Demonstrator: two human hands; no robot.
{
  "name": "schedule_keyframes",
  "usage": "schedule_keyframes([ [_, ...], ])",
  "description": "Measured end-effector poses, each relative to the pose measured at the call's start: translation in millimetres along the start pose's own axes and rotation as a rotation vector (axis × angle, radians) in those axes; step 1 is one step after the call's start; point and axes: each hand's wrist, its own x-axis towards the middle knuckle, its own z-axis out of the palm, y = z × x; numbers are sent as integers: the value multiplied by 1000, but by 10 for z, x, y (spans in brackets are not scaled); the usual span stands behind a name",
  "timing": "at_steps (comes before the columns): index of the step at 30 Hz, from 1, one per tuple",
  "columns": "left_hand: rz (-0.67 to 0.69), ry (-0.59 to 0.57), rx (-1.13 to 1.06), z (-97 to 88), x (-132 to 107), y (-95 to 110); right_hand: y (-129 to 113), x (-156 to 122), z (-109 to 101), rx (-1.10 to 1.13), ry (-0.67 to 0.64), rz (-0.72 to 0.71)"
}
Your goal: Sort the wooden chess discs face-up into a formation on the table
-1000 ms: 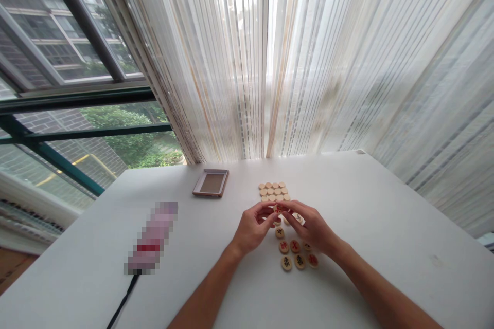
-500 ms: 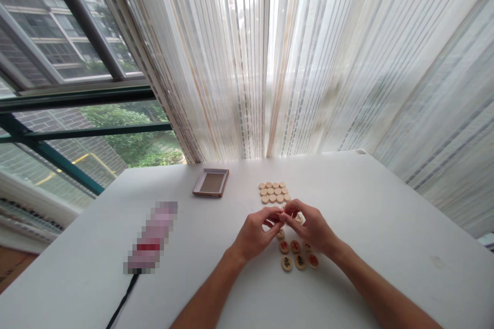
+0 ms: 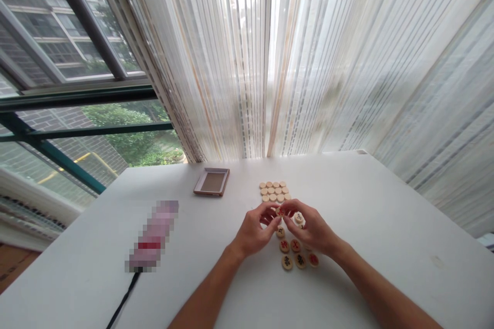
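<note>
Between my two hands is a round wooden Chinese chess piece (image 3: 280, 211) with a red character facing up. My left hand (image 3: 255, 229) pinches its left edge with curled fingers and thumb. On its right edge are the fingertips of my right hand (image 3: 314, 223). Below and between the hands lie several face-up pieces with red or black characters, among them a black-marked piece (image 3: 286, 262) and a red-marked piece (image 3: 295, 245). My right hand partly covers some of them. Beyond the hands, blank-topped pieces (image 3: 272, 191) form neat rows.
A shallow open box (image 3: 198, 185) with a brown bottom sits at the back left of the white table (image 3: 370, 205). To the left lies a blurred-out pinkish object (image 3: 152, 236) with a black cord (image 3: 123, 298). Striped curtains (image 3: 254, 87) hang behind the table.
The piece in my fingers now shows its red character, which was hidden by my fingertips before. My hands have drawn slightly apart around it.
</note>
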Motion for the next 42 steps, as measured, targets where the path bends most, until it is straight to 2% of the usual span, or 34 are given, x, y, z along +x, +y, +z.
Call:
schedule_keyframes([
  [11,-55,28,-82,-6,17,-72,10,-14,43,-23,-28,-29],
  [17,-79,37,-79,-4,9,-31,52,-38,68,-53,-31,-29],
  [42,4,27,4,3,4,-11,-7,0,-8,-13,-3,-29],
])
